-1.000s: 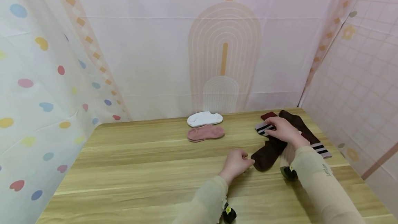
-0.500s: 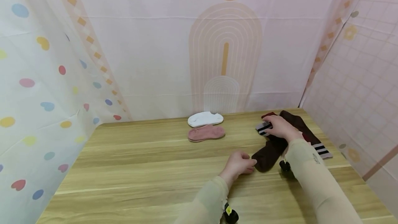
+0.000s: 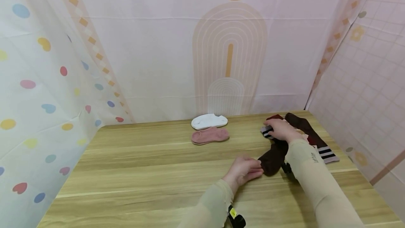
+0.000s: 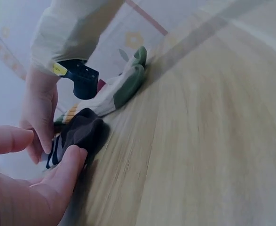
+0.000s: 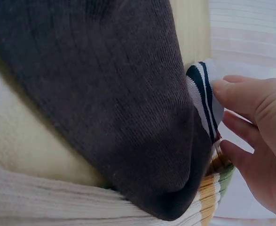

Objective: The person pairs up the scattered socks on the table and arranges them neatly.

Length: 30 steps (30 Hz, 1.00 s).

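A dark brown sock [image 3: 272, 159] lies on the table with its toe toward my left hand [image 3: 243, 172]. Those left fingers touch the toe, while in the left wrist view the thumb stays apart from it. At the other end, my right hand [image 3: 282, 129] pinches the pale cuff [image 5: 204, 96] with its black stripes; the thumb lies on the cuff and the fingertips meet its edge. Under my right arm lie cream socks with green toes [image 4: 128, 87]. Another brown striped sock [image 3: 302, 124] and some dark red fabric [image 3: 274, 116] show around the right hand.
A white low-cut sock pair [image 3: 209, 121] lies at the table's back edge, with a pink pair [image 3: 210, 135] just in front. The wooden table [image 3: 142, 171] is bounded by a printed curtain [image 3: 152, 62] behind and more curtains at both sides.
My left hand has shifted slightly right onto the brown sock's toe, its fingers spreading. The right forearm has swung left, while the right hand stays at the striped cuff.
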### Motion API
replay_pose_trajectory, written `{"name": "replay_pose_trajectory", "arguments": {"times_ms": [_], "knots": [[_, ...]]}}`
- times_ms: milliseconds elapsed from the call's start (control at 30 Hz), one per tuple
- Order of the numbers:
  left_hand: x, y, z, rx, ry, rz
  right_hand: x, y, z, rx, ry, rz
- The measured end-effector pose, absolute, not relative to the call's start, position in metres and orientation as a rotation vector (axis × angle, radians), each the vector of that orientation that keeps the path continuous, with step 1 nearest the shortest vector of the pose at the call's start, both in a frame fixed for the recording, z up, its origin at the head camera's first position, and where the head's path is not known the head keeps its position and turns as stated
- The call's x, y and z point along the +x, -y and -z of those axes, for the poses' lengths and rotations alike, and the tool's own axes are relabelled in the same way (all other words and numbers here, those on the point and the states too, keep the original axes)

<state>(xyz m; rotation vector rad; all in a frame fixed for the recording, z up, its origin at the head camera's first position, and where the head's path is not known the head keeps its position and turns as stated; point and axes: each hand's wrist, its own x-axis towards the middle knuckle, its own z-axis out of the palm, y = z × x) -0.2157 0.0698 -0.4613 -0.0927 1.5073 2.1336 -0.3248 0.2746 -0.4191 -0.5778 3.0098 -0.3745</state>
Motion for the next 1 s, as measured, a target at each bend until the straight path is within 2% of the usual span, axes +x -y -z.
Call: {"name": "replay_pose_trajectory", "arguments": {"times_ms": [533, 867, 1000], "knots": [[-0.211, -0.082, 0.463, -0.159, -1.531, -2.164, -0.329, -0.271, 0.427, -0.559, -3.079, 0.078], [-0.213, -0.093, 0.465, -0.240, -1.727, -2.132, -0.325, -0.271, 0.429, -0.580, -3.147, 0.039], [-0.213, -0.094, 0.465, -0.245, -1.777, -2.115, -0.324, -0.272, 0.429, -0.598, -3.143, 0.166]]}}
